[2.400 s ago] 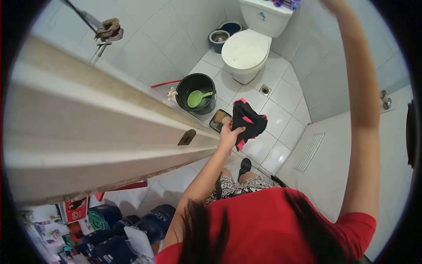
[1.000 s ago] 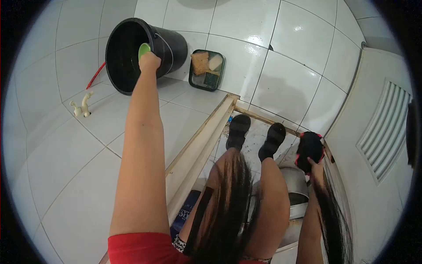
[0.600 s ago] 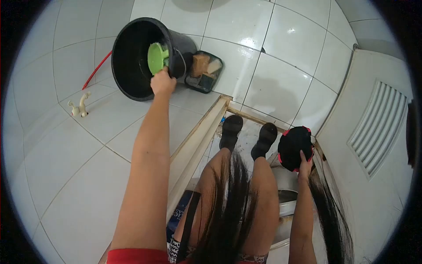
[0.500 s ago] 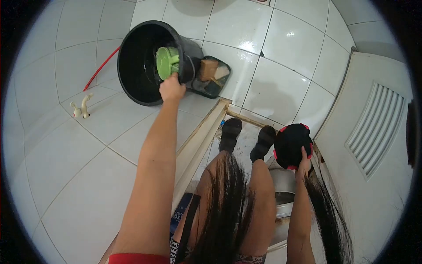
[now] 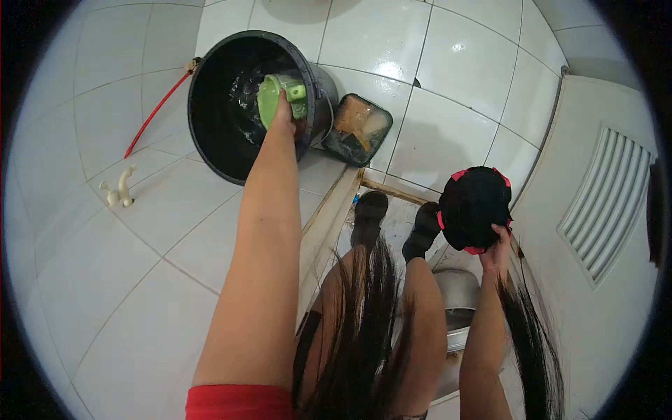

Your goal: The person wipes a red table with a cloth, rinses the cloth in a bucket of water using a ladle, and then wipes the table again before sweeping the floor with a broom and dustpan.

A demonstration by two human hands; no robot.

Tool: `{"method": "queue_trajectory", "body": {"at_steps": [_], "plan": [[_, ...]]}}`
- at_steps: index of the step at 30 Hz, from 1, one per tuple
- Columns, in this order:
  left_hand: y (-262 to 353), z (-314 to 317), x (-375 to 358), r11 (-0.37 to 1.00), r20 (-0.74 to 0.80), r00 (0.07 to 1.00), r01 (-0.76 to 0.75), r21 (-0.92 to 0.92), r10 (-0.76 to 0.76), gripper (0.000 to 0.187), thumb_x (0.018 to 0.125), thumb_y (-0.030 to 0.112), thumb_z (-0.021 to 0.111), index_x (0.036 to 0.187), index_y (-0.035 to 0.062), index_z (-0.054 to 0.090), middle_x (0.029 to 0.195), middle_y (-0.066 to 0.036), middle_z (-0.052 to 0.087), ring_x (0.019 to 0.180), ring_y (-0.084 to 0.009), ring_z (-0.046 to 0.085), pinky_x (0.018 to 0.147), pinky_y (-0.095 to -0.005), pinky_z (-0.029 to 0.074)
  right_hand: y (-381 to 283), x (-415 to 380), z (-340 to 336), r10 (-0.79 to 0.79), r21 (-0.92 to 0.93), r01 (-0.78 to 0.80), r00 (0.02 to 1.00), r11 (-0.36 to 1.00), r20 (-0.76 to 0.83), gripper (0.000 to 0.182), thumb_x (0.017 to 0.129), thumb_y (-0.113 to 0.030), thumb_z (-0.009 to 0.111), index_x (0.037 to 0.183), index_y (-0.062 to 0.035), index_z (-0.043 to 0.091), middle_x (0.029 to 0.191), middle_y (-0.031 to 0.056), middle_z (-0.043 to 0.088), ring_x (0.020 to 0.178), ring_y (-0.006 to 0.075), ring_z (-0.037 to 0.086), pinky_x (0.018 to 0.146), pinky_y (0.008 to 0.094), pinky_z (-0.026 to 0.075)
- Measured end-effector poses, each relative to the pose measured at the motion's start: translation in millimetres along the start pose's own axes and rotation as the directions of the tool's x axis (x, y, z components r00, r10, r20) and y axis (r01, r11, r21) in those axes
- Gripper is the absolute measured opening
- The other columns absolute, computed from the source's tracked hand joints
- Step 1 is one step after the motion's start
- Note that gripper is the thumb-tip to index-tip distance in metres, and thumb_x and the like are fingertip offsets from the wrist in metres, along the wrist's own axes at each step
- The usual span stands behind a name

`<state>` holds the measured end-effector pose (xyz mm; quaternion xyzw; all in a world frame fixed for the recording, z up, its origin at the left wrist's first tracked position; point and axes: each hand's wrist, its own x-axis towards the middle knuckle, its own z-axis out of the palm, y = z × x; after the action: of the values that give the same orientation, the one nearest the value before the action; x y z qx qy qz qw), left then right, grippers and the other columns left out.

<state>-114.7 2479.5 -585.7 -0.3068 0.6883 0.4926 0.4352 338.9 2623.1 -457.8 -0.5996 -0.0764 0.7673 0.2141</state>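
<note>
My left hand (image 5: 283, 117) is closed round the handle of a light green water dipper (image 5: 269, 103). The dipper is inside a large black bucket (image 5: 210, 143), close to its right wall, and the water (image 5: 245, 98) in there is rippled. On the right, my right hand (image 5: 498, 245) grips the lower edge of a round black thing with red-pink patches along its rim (image 5: 477, 208), perhaps of cloth; its kind I cannot make out. It is held up above the floor, beside my right foot.
A dark tray (image 5: 374, 136) with a brown block and a pale block stands right of the bucket. A red hose (image 5: 155, 112) and a cream tap (image 5: 120, 189) are at the left. Metal pots (image 5: 458, 288) sit by my right leg. A white louvred door (image 5: 560, 168) stands at the right.
My left hand and the dipper have moved slightly right and up, and the water is now stirred. My right hand has raised the black and red-pink thing a little.
</note>
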Motion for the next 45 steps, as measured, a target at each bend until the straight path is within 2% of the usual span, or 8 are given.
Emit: {"method": "queue_trajectory", "body": {"at_steps": [5,6,13,16,21,26,33,45], "plan": [[18,18,23,1.000,-0.084,0.996,-0.017,-0.023,0.015,0.033,0.072,0.025,0.043,0.097,0.0043,0.042,0.093,-0.016,0.046,0.077,-0.0291,0.049,0.065,-0.0412,0.044,4,19,-34,0.037,-0.133,-0.053,0.993,0.990,-0.116,0.033,0.062,-0.003,0.046,0.095,0.0010,0.047,0.095,0.0101,0.051,0.084,0.0225,0.050,0.076,0.0324,0.041],[21,21,0,0.998,-0.128,0.990,0.057,-0.005,-0.057,0.027,0.066,0.013,0.044,0.091,0.0035,0.043,0.085,-0.016,0.047,0.065,-0.0302,0.049,0.052,-0.0359,0.046,5,20,-43,0.046,-0.154,-0.070,0.987,0.986,-0.151,0.033,0.062,-0.001,0.045,0.094,0.0013,0.047,0.094,0.0106,0.052,0.083,0.0222,0.050,0.074,0.0325,0.042],[-8,-40,14,0.983,-0.037,0.994,0.096,-0.157,-0.103,0.019,0.064,0.001,0.044,0.083,0.0037,0.044,0.062,-0.007,0.044,0.041,-0.0176,0.043,0.037,-0.0233,0.040,17,9,-41,0.033,-0.141,-0.082,0.947,0.987,-0.320,0.030,0.065,-0.006,0.048,0.094,0.0002,0.047,0.089,0.0101,0.053,0.080,0.0218,0.052,0.069,0.0316,0.043],[-12,-33,-21,0.987,-0.221,0.972,-0.107,-0.117,0.079,0.011,0.065,-0.004,0.045,0.072,0.0035,0.047,0.055,-0.005,0.043,0.038,-0.0126,0.039,0.033,-0.0236,0.031,12,10,-34,0.117,-0.231,-0.167,0.970,0.958,-0.215,0.032,0.067,-0.007,0.051,0.097,-0.0004,0.046,0.094,0.0103,0.052,0.083,0.0220,0.051,0.072,0.0309,0.042],[-15,-21,-113,0.967,-0.417,0.888,-0.244,-0.067,0.195,0.004,0.062,0.000,0.052,0.065,-0.0003,0.049,0.054,-0.007,0.047,0.040,-0.0147,0.042,0.037,-0.0260,0.033,-14,-9,-9,0.043,-0.302,-0.089,0.987,0.949,-0.157,0.037,0.067,-0.003,0.051,0.104,-0.0029,0.043,0.099,0.0098,0.051,0.089,0.0231,0.049,0.078,0.0327,0.039],[-42,1,-184,0.924,-0.529,0.760,-0.270,0.271,0.377,0.009,0.061,0.004,0.055,0.060,-0.0028,0.049,0.053,-0.008,0.049,0.042,-0.0133,0.044,0.039,-0.0272,0.035,-61,-39,29,0.201,0.147,-0.220,0.970,0.964,0.136,0.077,0.069,-0.064,0.025,0.118,-0.0046,0.029,0.119,0.0106,0.035,0.108,0.0261,0.034,0.091,0.0401,0.024],[-68,8,-272,0.667,-0.333,0.581,-0.686,0.290,0.743,0.016,0.067,0.009,0.057,0.068,0.0006,0.043,0.050,-0.002,0.042,0.040,-0.0095,0.039,0.036,-0.0225,0.031,-104,-36,33,0.001,0.126,-0.037,0.961,0.991,0.277,0.047,0.078,-0.038,0.038,0.111,-0.0051,0.037,0.112,0.0094,0.042,0.101,0.0232,0.041,0.087,0.0404,0.030],[-48,43,-432,0.684,0.006,0.690,-0.718,0.126,0.723,0.017,0.070,0.011,0.058,0.072,0.0036,0.042,0.050,0.000,0.039,0.039,-0.0056,0.034,0.033,-0.0186,0.026,-123,-74,54,-0.311,0.522,0.157,0.924,0.838,0.222,0.034,0.070,-0.023,0.050,0.099,-0.0049,0.047,0.095,0.0112,0.052,0.087,0.0243,0.050,0.079,0.0381,0.040]]}}
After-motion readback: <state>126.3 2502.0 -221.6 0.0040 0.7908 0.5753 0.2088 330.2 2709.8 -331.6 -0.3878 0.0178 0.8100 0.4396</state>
